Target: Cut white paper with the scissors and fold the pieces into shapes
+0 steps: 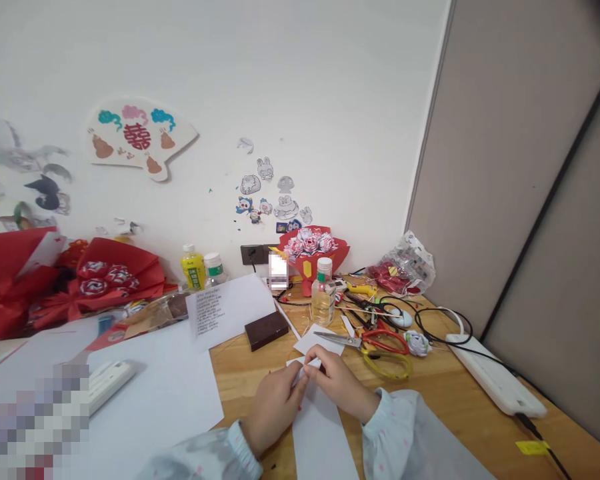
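Note:
Fingers of my left hand (276, 399) and my right hand (339, 379) meet over the wooden table, both closed on a small piece of white paper (314, 364). Most of that piece is hidden by the fingers. Beneath my hands a long strip of white paper (323, 433) runs towards me. Just beyond them lies a smaller white sheet (325, 339). Scissors with a red handle (384, 341) rest with their blades on that sheet, and a yellow handle loop (387, 365) shows below it.
Left stand a dark brown box (266, 331), a printed sheet (233, 312) and large white paper (165, 380). Behind are a clear bottle (323, 300) and a red-wrapped paper flower bouquet (314, 245). A white paper rose (417, 343), tangled cables and a power strip (497, 377) lie right.

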`<state>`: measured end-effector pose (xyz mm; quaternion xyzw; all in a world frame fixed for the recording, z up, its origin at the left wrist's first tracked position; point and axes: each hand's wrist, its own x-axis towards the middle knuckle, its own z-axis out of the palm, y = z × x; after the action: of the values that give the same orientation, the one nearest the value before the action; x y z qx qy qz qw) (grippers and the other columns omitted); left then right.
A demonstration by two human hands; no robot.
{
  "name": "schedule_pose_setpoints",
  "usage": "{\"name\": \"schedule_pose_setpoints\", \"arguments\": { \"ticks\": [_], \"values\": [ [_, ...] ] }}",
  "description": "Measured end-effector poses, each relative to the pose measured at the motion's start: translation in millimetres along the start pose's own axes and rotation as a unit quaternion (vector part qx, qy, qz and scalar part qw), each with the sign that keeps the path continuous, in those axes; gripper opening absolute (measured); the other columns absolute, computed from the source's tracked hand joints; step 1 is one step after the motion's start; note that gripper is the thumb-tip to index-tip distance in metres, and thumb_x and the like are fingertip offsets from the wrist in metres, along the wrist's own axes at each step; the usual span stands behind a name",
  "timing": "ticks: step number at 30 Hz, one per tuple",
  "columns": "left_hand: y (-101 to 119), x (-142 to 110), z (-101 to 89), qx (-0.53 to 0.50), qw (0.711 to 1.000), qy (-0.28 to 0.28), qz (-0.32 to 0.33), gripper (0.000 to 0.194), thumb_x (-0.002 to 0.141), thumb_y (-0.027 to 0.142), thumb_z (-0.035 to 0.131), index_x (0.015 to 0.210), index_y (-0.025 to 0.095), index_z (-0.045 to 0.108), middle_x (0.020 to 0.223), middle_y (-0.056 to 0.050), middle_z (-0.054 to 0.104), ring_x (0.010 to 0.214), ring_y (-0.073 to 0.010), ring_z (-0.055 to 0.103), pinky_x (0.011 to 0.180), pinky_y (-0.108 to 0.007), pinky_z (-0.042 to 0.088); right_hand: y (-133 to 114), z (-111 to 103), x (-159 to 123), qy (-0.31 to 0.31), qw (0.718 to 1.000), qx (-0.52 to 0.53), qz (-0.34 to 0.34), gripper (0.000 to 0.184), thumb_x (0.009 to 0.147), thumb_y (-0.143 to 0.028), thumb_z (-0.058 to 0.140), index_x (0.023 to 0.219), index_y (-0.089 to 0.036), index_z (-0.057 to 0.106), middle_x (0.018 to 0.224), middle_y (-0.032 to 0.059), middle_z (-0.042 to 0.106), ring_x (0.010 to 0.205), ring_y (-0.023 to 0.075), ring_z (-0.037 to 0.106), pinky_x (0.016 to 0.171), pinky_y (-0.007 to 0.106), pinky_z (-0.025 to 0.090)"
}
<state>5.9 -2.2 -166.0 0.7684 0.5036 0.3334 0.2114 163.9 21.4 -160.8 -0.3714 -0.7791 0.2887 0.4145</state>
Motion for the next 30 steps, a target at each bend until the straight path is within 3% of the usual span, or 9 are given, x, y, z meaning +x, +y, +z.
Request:
{"name": "schedule_pose_setpoints", "arguments": {
  "ticks": [8, 12, 16, 24, 30],
  "values": [
    [2.7, 5.5, 3.5, 0.189, 0.979, -0.070, -0.024, 0.021, 0.089, 0.023, 0.033, 0.092, 0.018, 0.054, 0.065, -0.002, 0.064, 0.066, -0.0182, 0.061, 0.061, -0.024, 0.036, 10.5, 9.2, 4.7, 0.030, 0.996, 0.052, 0.068, 0.008, 0.079, -0.023, 0.052, 0.074, -0.018, 0.052, 0.058, -0.0053, 0.047, 0.053, 0.0101, 0.044, 0.050, 0.020, 0.032],
    [8.0, 7.3, -1.4, 0.220, 0.971, -0.087, -0.024, 0.024, 0.090, 0.022, 0.032, 0.096, 0.018, 0.054, 0.075, -0.004, 0.066, 0.069, -0.0168, 0.062, 0.063, -0.024, 0.038, 13.1, 12.4, 4.9, 0.022, 0.984, 0.138, 0.110, 0.015, 0.082, -0.032, 0.049, 0.076, -0.019, 0.049, 0.051, -0.0074, 0.041, 0.044, 0.0089, 0.039, 0.044, 0.020, 0.029],
    [9.5, 8.3, -3.4, 0.193, 0.976, -0.096, -0.036, 0.026, 0.090, 0.021, 0.030, 0.096, 0.019, 0.055, 0.078, -0.003, 0.067, 0.060, -0.0134, 0.061, 0.061, -0.022, 0.038, 13.2, 12.7, 4.8, 0.010, 0.968, 0.226, 0.108, 0.021, 0.084, -0.039, 0.045, 0.077, -0.019, 0.045, 0.047, -0.0087, 0.040, 0.040, 0.0081, 0.037, 0.041, 0.019, 0.029],
    [4.2, 6.4, -4.5, 0.112, 0.993, -0.028, -0.024, 0.027, 0.089, 0.033, 0.033, 0.091, 0.020, 0.057, 0.079, -0.004, 0.066, 0.071, -0.0186, 0.060, 0.063, -0.025, 0.038, 16.0, 10.9, 7.8, 0.057, 0.971, 0.207, 0.102, 0.022, 0.081, -0.039, 0.048, 0.074, -0.019, 0.046, 0.045, -0.0096, 0.035, 0.038, 0.0070, 0.032, 0.038, 0.019, 0.024],
    [0.5, 11.8, -4.7, -0.045, 0.998, -0.005, -0.038, 0.033, 0.084, 0.043, 0.038, 0.070, 0.018, 0.055, 0.067, -0.002, 0.060, 0.063, -0.0174, 0.055, 0.058, -0.025, 0.038, 18.6, 4.2, 10.1, 0.092, 0.964, 0.224, 0.107, 0.024, 0.081, -0.042, 0.049, 0.078, -0.019, 0.046, 0.046, -0.0091, 0.038, 0.040, 0.0077, 0.034, 0.040, 0.019, 0.027]
  ]
}}
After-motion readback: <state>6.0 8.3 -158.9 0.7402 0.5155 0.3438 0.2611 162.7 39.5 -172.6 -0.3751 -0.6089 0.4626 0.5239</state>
